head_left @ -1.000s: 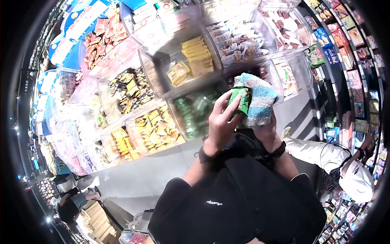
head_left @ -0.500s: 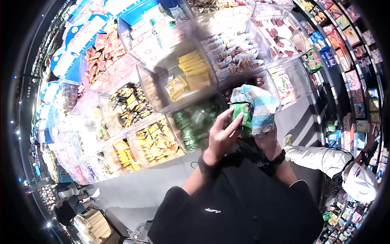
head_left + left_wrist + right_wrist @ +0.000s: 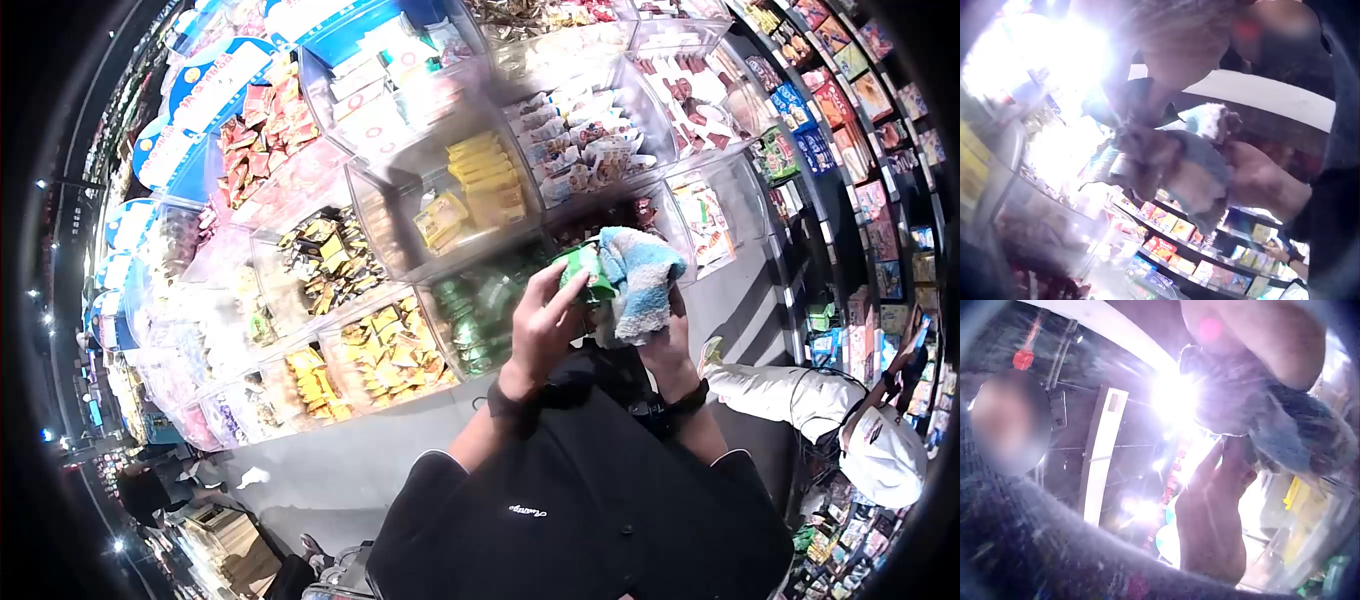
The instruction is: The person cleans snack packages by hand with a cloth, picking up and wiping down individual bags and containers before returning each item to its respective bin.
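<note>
In the head view my left hand [image 3: 541,325] pinches a green packet [image 3: 583,272] between thumb and fingers. Against the packet's right side lies a fluffy blue-and-white cloth [image 3: 643,283], gripped from below by my right hand [image 3: 668,346]. The left wrist view shows the cloth [image 3: 1194,153] between the hands, dark and partly blurred. In the right wrist view the cloth [image 3: 1285,434] hangs under my right hand [image 3: 1266,337], and the left hand [image 3: 1213,519] reaches up to it.
Clear bins hold yellow packs [image 3: 483,175], green packets [image 3: 475,320], yellow-wrapped sweets [image 3: 390,345] and white packets [image 3: 580,145]. Stocked shelves [image 3: 850,130] curve along the right. A person in a white cap [image 3: 884,455] is at the lower right, beside the shelves.
The green packet tilts differently between my hands, and the cloth is more bunched. Both hands keep hold of their things. The bins have shifted slightly in the head view.
</note>
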The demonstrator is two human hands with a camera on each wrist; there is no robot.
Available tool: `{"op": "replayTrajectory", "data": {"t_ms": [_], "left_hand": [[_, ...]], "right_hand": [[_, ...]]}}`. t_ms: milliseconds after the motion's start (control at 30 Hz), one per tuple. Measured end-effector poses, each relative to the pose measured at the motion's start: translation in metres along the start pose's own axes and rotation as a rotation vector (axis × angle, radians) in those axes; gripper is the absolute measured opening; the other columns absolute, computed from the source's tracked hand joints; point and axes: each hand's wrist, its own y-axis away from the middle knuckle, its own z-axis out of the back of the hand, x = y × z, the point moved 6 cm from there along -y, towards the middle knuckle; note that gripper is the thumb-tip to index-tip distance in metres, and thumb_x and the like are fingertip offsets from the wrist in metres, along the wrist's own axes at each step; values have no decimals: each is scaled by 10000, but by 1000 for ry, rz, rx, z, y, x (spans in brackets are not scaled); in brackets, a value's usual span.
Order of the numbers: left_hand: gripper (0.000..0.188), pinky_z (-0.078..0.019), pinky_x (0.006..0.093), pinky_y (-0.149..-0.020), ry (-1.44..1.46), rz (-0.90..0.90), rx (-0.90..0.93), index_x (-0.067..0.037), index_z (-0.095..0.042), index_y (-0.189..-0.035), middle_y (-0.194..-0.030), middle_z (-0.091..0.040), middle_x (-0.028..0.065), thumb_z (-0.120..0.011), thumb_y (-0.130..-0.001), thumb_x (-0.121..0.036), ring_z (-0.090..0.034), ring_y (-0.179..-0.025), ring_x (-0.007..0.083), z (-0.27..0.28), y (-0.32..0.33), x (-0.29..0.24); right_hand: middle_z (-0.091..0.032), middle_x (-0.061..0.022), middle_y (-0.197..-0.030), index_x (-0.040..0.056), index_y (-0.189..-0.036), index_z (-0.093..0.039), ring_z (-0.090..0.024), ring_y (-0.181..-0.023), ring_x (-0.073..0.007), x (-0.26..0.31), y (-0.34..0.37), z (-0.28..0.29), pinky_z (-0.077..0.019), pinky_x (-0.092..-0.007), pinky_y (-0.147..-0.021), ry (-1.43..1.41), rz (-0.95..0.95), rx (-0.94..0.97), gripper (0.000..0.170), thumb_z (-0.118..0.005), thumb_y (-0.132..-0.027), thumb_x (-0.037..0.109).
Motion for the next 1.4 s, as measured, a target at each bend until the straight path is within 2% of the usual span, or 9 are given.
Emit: {"op": "replayTrajectory", "data": {"t_ms": [200,367,500,667,733,933,1067,1233,1400], "left_hand": [[263,-476,318,-821,334,639,15,10,-612,-1106,-1035,-656,140,-591,-871,-106,-629,-927,228,5,53,117],[287,-449,218,-721,145,650,120,3,-558,-1143,-920,-620,9,-550,-949,-208,-542,-807,69,4,121,214],[389,-452,427,-755,-100,975,168,-33,-473,-1180,-970,-625,227,-530,-885,-281,-617,-865,348,13,135,213],[246,-469,395,-771,-246,961,289,-29,-542,-1070,-985,-646,197,-551,-893,-200,-618,-901,350,7,158,227],[241,-470,397,-789,-404,882,302,-40,-554,-1068,-1001,-627,182,-571,-856,-154,-606,-928,341,9,147,218],[184,-500,336,-755,-277,650,201,-16,-614,-1006,-901,-662,152,-578,-842,-89,-647,-843,264,-14,78,166],[191,-500,324,-739,82,600,227,-19,-621,-1011,-906,-667,148,-592,-839,-99,-651,-842,246,-81,48,129],[399,-477,431,-784,-340,356,223,11,-535,-1025,-896,-606,213,-691,-742,-224,-584,-838,383,-178,56,143],[538,-464,463,-843,-390,568,356,39,-510,-1010,-1008,-572,239,-760,-673,-298,-541,-966,400,-229,85,165]], "right_hand": [[-471,-113,-1332,70,-1372,-375,-478,-1202,-251,23,9,74,-378,-409,-1037,323,101,6,519,-460,-948,357],[-447,-85,-1373,93,-1369,-388,-427,-1260,-272,34,21,121,-332,-458,-1070,-346,22,139,487,-389,-976,382],[-463,-83,-1365,81,-1347,-418,-443,-1240,-264,37,33,152,-335,-437,-1073,-319,58,46,483,-411,-969,381],[-471,-77,-1359,56,-1341,-413,-468,-1214,-240,40,47,168,-355,-388,-1064,327,157,-109,409,-412,-980,248],[-474,-89,-1354,41,-1339,-406,-474,-1210,-234,45,48,151,-390,-365,-1032,-377,58,-88,421,-481,-947,176],[-479,-100,-1351,37,-1337,-408,-451,-1235,-240,69,69,177,-352,-358,-1053,1875,308,-161,481,-504,-920,257],[-456,-86,-1377,58,-1354,-396,-430,-1255,-245,68,65,218,-331,-385,-1068,276,193,-191,491,-469,-938,309],[-427,-68,-1409,84,-1374,-381,-404,-1280,-251,83,54,246,-306,-417,-1086,68,133,-96,508,-425,-959,373],[-454,-68,-1382,93,-1334,-430,-423,-1264,-259,107,47,277,-311,-429,-1081,323,188,-220,470,-428,-961,378]]}}
